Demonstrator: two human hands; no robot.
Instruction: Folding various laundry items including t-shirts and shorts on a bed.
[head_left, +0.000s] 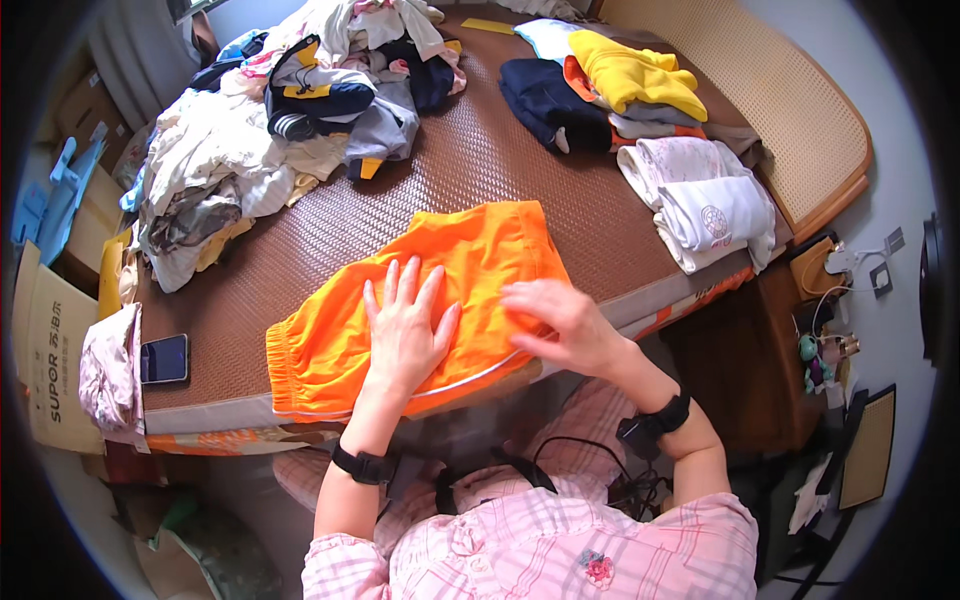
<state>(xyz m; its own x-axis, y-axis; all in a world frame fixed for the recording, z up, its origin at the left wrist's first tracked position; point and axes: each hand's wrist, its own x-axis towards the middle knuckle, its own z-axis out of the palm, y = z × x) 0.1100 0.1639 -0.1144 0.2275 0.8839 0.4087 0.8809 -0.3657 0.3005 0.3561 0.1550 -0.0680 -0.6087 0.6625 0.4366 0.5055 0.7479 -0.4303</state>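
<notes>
A pair of orange shorts [470,245] with a white side stripe lies folded flat on the bed's near edge, its gathered elastic waistband at the left. My left hand [405,340] rests palm down on the middle of the shorts, fingers spread. Over their right part is my right hand [560,318], slightly blurred. Its fingers are bent and its thumb stands apart, with nothing visible between them. Whether those fingertips touch the cloth I cannot tell.
A brown woven mat [470,150] covers the bed. A heap of loose clothes [230,140] lies far left. Folded dark and yellow clothes [635,75] and folded white clothes [705,200] sit at the right. A phone [165,359] lies beside a folded pink garment [112,370] at the left edge.
</notes>
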